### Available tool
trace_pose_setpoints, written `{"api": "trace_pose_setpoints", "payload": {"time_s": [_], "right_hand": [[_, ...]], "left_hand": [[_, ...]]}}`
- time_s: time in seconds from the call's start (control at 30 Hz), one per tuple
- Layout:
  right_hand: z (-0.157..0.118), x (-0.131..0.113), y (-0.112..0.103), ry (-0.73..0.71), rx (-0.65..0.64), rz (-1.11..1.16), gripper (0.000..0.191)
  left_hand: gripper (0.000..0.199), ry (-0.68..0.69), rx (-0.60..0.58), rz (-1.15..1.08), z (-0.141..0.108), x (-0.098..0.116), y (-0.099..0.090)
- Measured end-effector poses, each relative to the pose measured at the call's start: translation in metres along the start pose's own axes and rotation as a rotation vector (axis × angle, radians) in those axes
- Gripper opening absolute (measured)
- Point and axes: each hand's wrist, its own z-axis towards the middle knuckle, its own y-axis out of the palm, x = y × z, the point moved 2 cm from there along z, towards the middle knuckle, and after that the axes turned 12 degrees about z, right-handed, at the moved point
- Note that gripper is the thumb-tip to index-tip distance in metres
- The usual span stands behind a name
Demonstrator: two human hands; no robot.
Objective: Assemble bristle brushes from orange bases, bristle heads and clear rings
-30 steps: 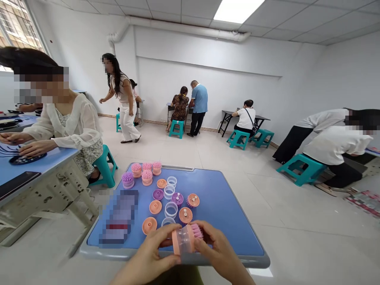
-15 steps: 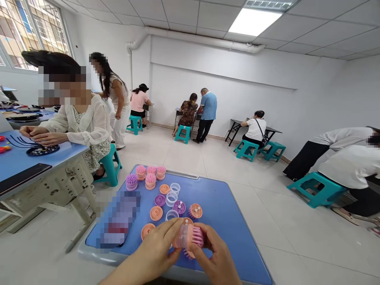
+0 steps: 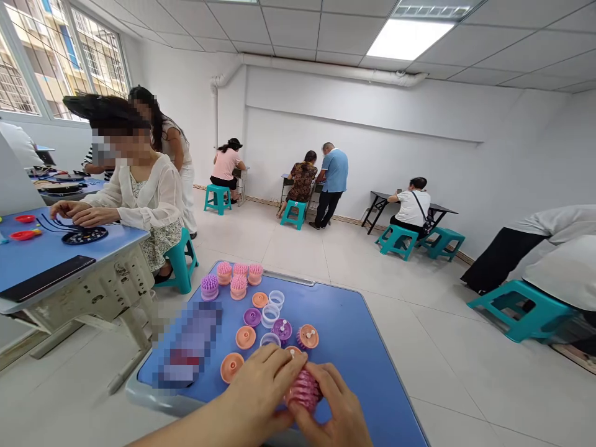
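Above the near edge of the blue table, my left hand and my right hand are closed round one round scalp brush. Its pink bristles show between my fingers; the rest of it is hidden by my left hand. Just beyond my fingers lie a purple brush head and an orange brush head, each with a small white piece on top. Clear rings stand in a row beside orange caps and a purple cap.
Several assembled brushes stand at the table's far left corner. A blurred flat object lies along the left side. Further left, a person works at another desk. Others sit on teal stools by the wall.
The brush has turned in my hands, so its bristles face more towards me. The clear ring seen on it before is now covered by my left hand. The view has shifted slightly.
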Motion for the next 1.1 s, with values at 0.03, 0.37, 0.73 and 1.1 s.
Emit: {"api": "trace_pose_setpoints", "payload": {"time_s": [0.03,0.37,0.73,1.1], "right_hand": [[-0.001,0.001,0.000,0.011,-0.006,0.006,0.036],[-0.006,0.008,-0.013,0.172,0.008,0.151,0.043],[0.062,0.020,-0.031,0.204,-0.219,-0.112,0.022],[0.151,0.077,0.045,0.176,-0.486,-0.247,0.015]], "left_hand": [[0.063,-0.016,-0.020,-0.006,0.000,0.001,0.000],[0.062,-0.259,-0.023,-0.248,0.020,-0.045,-0.016],[0.057,-0.654,0.174,-0.114,0.066,-0.158,-0.034],[0.044,-0.587,0.095,0.085,0.083,-0.170,-0.017]]}}
